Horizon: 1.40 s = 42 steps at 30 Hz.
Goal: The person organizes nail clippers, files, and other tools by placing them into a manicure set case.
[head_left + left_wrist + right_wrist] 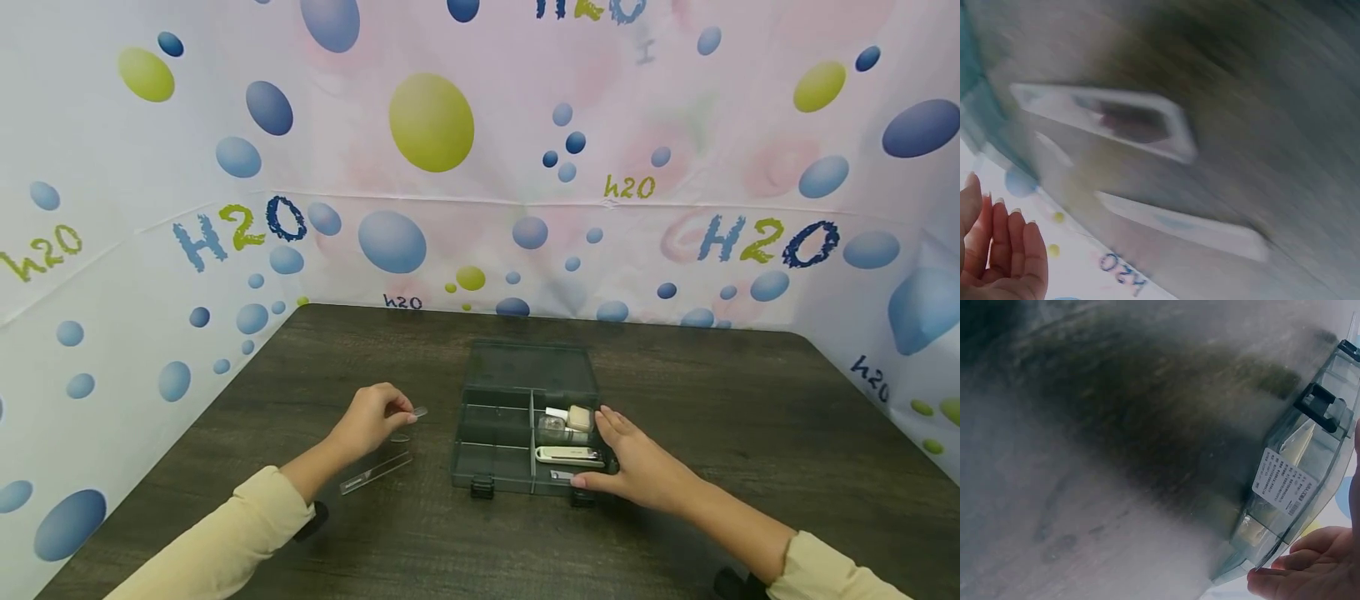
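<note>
Pale yellow long sleeves, ribbed cuffs

Looks like a staged recording booth, not a home or shop: a dark wood-pattern table closed in on 3 sides by a printed backdrop w/ bubbles and "H2O" letters

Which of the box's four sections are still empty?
The two left sections of the box look empty; the right two hold small items and a white clipper.
</note>
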### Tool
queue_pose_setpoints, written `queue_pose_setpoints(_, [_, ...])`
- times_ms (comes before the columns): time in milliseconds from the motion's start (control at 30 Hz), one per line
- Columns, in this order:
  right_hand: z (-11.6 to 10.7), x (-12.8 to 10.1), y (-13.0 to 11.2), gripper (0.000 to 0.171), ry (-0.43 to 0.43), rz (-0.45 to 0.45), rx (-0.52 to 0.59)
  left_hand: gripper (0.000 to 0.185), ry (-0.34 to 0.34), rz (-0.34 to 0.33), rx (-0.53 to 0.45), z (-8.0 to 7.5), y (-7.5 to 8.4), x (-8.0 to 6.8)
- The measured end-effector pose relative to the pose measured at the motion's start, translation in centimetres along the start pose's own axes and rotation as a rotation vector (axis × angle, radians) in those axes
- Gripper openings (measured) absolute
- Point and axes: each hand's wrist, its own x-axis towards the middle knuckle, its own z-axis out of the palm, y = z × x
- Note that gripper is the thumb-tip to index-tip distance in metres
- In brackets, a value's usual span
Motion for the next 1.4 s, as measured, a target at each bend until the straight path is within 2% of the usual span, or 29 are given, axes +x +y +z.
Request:
queue_pose_setpoints(267, [-0.1, 0.0, 0.0, 0.104, -0.002, 0.012, 0.009, 0.005, -0.008, 0.052, -0.052, 0.8, 2.1, -0.2])
queue_pose_setpoints(667, [-0.4, 0.1, 0.1, 0.104, -0.015, -0.014, 0.004, 0.006, -0.021, 0.147, -0.052, 2.1, 3.8, -0.1])
queue_pose_setpoints(967, [-0.4, 0.3, 0.2, 0.103, -0.017, -0.041, -0.01, 0.006, -0.061, 0.194, -0.08, 3.0, 5.2, 0.1])
queue_pose_setpoints(1300, [-0.5, 0.4, 0.4, 0.102, -0.015, -0.055, -0.018, 0.007, -0.14, 0.308, 0.016, 4.5, 6.8, 0.4])
queue_pose_setpoints(1400, [-0.5, 0.4, 0.3, 0.102, -0.016, -0.053, -0.02, 0.007, -0.165, 0.324, 0.056, 4.9, 7.2, 0.4])
